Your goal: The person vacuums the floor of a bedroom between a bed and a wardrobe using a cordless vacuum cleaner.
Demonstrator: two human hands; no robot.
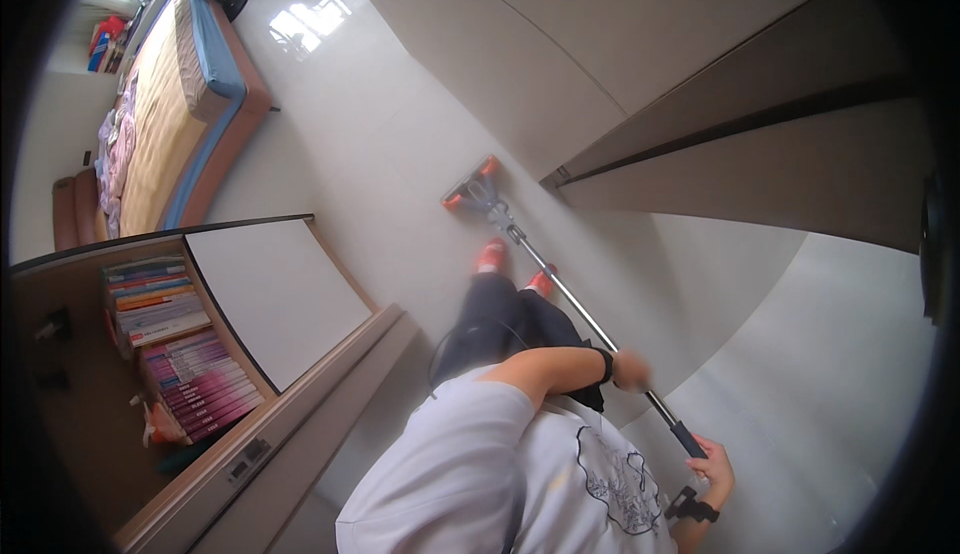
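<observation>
A long metal mop pole (577,303) runs diagonally from the floor up to my hands. Blurred, my left hand (634,371) closes around the middle-upper part of the pole. My right hand (711,465) grips the dark grey handle end, its thumb and fingers around it. At the far end, past a grey swivel joint, the flat mop head (471,183) with orange end pieces rests on the pale floor. The mop head lies just ahead of my feet, which wear red footwear (492,255).
A bed (161,115) with a blue-edged mattress and a fan (236,3) stand at the upper left. Open shelving (225,366) holding books is at the left, beside a door edge (337,381). Brown panels (735,156) stand at the right, close to the pole.
</observation>
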